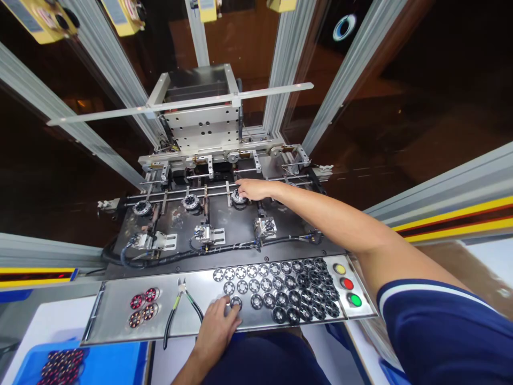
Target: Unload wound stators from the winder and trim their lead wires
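My right hand (250, 190) reaches to the third round fixture (239, 199) on the machine's dark plate, its fingers closed over the fixture's top; what they hold there is too small to make out. Near the metal shelf's front edge, my left hand (218, 323) has its thumb and index finger around a black ring part (236, 303). Several similar black ring parts (294, 297) lie in rows to its right. Green-handled cutters (182, 291) lie open left of my left hand. Farther left are several copper-wound rings (143, 307).
Two more fixtures, the left one (141, 207) and the middle one (191, 202), hold dark round parts. Yellow, red and green buttons (354, 300) sit at the shelf's right end. A blue tray (116, 363) with wound rings stands lower left. Above the machine runs a pale bar (192, 101).
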The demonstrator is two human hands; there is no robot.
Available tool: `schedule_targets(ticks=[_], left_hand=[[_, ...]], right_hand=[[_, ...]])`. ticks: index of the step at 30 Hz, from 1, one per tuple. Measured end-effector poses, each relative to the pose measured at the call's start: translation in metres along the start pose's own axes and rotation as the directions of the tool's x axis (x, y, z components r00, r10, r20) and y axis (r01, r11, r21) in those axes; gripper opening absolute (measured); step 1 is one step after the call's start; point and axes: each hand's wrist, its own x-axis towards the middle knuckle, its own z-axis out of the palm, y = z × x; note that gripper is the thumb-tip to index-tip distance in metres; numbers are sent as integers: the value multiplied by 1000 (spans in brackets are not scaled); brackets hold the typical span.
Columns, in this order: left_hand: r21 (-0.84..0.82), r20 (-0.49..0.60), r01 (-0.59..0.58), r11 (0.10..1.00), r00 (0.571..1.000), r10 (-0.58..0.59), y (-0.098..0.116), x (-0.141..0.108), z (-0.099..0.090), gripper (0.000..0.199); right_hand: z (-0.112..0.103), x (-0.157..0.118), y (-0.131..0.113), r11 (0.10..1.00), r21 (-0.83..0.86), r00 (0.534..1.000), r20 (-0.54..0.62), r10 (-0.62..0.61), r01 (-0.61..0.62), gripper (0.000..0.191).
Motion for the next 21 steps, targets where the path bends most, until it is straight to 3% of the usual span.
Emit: schedule_targets(ticks=[12, 17, 21], left_hand=[[-80, -183, 38, 996, 982, -52, -6, -8, 12, 19], [-185, -216, 36, 982, 973, -77, -4, -4, 4, 28], [-319, -214, 60, 946, 968, -133, -8, -2, -30, 25]], right_hand=[[1, 11, -9, 995, -48, 990, 110, 88, -83, 29], [-16, -6, -24, 995, -14, 995, -18, 100, -100, 29], [-36, -43, -53, 998, 23, 974, -214, 67, -64, 29]])
